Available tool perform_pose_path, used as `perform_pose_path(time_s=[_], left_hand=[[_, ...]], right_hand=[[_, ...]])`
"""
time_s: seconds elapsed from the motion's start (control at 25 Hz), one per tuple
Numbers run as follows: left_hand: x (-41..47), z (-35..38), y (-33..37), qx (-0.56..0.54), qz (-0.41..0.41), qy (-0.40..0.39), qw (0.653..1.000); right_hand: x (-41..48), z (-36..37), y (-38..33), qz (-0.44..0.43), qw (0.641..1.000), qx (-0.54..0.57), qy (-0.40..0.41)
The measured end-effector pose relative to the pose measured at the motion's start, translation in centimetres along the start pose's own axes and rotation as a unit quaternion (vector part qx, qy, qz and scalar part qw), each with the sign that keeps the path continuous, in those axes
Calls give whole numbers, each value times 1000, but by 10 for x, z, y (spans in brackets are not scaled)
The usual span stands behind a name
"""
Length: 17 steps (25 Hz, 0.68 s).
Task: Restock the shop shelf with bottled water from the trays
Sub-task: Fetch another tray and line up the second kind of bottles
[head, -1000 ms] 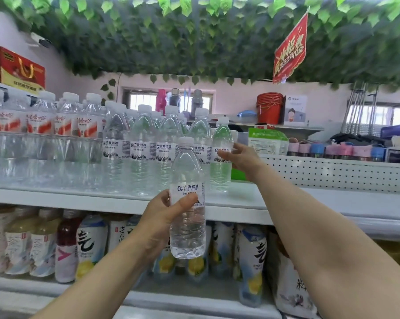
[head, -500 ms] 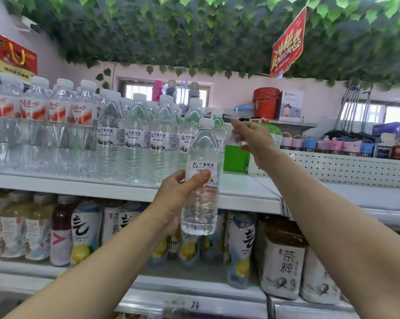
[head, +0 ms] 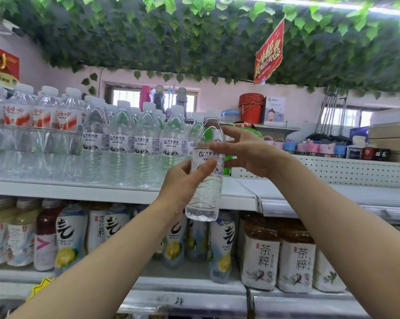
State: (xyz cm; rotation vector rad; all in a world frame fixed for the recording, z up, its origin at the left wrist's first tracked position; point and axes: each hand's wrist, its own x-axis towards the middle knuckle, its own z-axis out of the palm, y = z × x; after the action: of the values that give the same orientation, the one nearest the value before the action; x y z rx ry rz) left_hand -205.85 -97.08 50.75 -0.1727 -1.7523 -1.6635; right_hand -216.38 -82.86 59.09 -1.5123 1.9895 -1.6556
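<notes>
While rows of water bottles (head: 121, 146) stand on the upper shelf (head: 56, 188) at left, the left hand (head: 182, 185) grips one upright bottle (head: 204, 201) around its label, in front of the shelf edge. The right hand (head: 247, 155) spreads straight fingers at its shoulder, contact unclear.

I note the upper shelf (head: 238, 188) bare right of the water bottle row (head: 146, 146), open to my reach. The row blocks the left; a perforated panel (head: 332, 171) closes the back.
</notes>
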Motion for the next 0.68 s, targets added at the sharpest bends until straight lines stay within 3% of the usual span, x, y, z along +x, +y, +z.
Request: perform_pose_path(time_s=[0.08, 0.16, 0.24, 0.44, 0.68], left_hand=[[4, -11, 0, 103, 57, 55, 992], [8, -30, -8, 196, 99, 161, 962], [13, -48, -24, 250, 101, 220, 937], [30, -62, -67, 329, 88, 226, 912], [41, -59, -91, 343, 119, 258, 895]], right_hand=[[6, -3, -6, -8, 999, 1, 34], [15, -8, -11, -9, 997, 1, 72], [26, -12, -11, -4, 994, -10, 108], [52, 0, 6, 26, 990, -27, 136], [75, 14, 18, 37, 988, -42, 141]])
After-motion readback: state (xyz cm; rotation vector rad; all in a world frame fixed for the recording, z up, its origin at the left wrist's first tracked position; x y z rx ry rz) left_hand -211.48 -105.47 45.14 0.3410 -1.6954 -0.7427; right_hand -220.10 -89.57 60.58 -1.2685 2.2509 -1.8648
